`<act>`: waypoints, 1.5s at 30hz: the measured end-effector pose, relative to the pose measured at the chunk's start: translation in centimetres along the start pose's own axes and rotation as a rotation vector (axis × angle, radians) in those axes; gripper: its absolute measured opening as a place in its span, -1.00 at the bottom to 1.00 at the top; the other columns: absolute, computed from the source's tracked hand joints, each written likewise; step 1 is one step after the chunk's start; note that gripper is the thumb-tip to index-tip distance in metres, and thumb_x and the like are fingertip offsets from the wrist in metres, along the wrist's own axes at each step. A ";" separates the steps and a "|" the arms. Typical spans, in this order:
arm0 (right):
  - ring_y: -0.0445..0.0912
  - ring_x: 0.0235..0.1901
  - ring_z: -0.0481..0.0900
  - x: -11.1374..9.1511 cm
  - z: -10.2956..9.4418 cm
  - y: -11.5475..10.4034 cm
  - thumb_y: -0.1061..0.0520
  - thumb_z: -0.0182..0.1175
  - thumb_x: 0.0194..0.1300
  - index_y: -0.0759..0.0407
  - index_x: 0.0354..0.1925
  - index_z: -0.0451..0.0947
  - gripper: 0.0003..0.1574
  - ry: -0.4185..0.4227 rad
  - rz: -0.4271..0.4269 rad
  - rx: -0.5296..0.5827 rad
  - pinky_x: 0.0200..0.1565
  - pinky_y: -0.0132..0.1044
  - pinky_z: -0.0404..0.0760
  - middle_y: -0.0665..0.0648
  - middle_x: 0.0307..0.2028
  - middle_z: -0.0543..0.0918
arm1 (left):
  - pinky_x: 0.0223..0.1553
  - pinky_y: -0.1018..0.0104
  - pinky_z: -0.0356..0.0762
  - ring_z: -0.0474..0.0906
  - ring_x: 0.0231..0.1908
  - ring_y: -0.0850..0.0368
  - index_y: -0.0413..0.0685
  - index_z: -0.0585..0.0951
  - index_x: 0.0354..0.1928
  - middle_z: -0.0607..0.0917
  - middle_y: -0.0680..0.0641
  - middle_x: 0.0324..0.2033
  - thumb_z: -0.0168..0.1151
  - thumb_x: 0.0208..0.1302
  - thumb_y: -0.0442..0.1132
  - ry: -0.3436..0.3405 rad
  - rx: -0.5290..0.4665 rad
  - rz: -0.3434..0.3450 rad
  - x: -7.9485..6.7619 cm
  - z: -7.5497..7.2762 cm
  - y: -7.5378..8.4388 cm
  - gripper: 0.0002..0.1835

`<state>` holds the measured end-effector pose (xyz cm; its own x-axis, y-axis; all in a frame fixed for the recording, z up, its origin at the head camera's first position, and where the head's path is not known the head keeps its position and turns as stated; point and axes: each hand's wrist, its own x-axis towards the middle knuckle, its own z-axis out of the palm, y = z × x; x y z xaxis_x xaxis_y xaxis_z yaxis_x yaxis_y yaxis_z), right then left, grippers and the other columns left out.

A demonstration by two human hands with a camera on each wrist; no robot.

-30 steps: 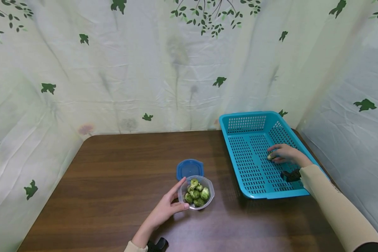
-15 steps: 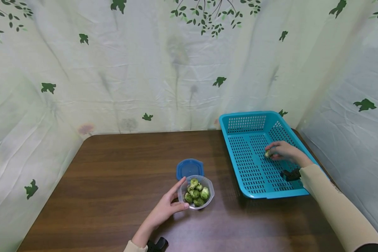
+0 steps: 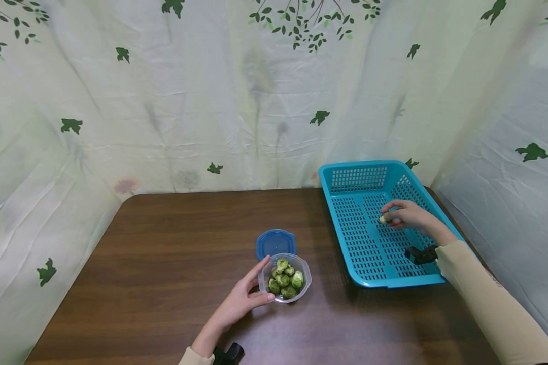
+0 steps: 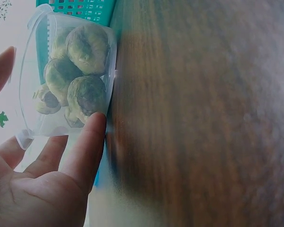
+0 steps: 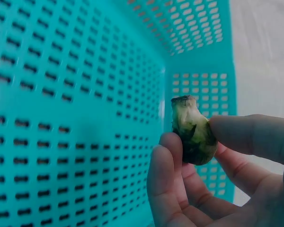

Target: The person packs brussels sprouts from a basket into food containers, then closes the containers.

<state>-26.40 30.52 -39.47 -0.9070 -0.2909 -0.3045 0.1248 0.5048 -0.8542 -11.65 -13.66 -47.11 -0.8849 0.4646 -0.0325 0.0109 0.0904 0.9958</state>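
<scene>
Several Brussels sprouts [image 3: 283, 279] lie in a clear plastic container [image 3: 307, 283] on the table. My left hand [image 3: 243, 299] holds that container from its left, thumb at the near side and forefinger along the far rim. In the left wrist view the thumb [image 4: 87, 151] presses on the clear wall, with sprouts showing through. Over the blue basket [image 3: 342, 243], my right hand [image 3: 411, 215] pinches a single Brussels sprout [image 5: 194, 132] between thumb and fingers, its cut stem end upward in the right wrist view. Part of this sprout is hidden by the fingers.
A blue lid [image 3: 275, 243] lies flat just behind the container. The slotted basket stands at the right end of the brown wooden table [image 3: 187, 238]. A pale curtain [image 3: 210, 101] with leaf prints hangs behind and at both sides.
My right hand has moved slightly up and left in the head view, bringing the pinched Brussels sprout with it. The left hand and the container stay where they were.
</scene>
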 end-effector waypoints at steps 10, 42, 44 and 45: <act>-0.06 -0.29 0.65 -0.9 1.7 -2.0 0.24 0.02 0.43 0.54 0.07 0.26 -0.60 -0.057 -0.076 0.053 -0.12 -0.15 0.63 0.27 -0.16 0.61 | 0.07 0.29 0.46 0.27 0.25 -0.26 -0.01 0.01 0.51 0.07 -0.35 0.41 0.25 0.27 -0.36 -0.006 -0.014 0.003 0.0 0.0 -0.3 -0.14; 0.08 -0.31 0.64 -2.7 8.5 -7.1 0.22 0.15 0.35 0.41 -0.06 0.39 -0.71 -0.131 -0.232 0.101 -0.17 -0.02 0.64 0.33 -0.16 0.50 | 0.09 0.29 0.45 0.28 0.24 -0.26 -0.01 0.00 0.51 0.07 -0.37 0.40 0.26 0.27 -0.36 0.000 -0.013 0.004 0.0 0.0 -0.2 -0.13; 0.10 -0.30 0.63 -2.8 9.1 -7.3 0.22 0.15 0.35 0.41 -0.07 0.39 -0.71 -0.142 -0.246 0.107 -0.17 0.01 0.64 0.33 -0.16 0.49 | 0.09 0.30 0.45 0.28 0.24 -0.25 0.00 0.01 0.51 0.08 -0.36 0.40 0.26 0.27 -0.35 0.001 -0.009 0.005 0.0 0.0 -0.2 -0.13; 0.11 -0.30 0.63 -2.8 9.3 -7.4 0.22 0.15 0.35 0.41 -0.07 0.39 -0.72 -0.148 -0.252 0.110 -0.17 0.01 0.64 0.34 -0.16 0.49 | 0.09 0.30 0.45 0.28 0.25 -0.25 0.00 0.01 0.51 0.08 -0.35 0.40 0.26 0.27 -0.35 0.001 -0.007 0.005 0.0 0.0 -0.2 -0.13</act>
<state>-20.98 20.01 -36.20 -0.8474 -0.5151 -0.1287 -0.0461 0.3128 -0.9487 -11.62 -13.65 -47.34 -0.8855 0.4638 -0.0273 0.0122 0.0819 0.9966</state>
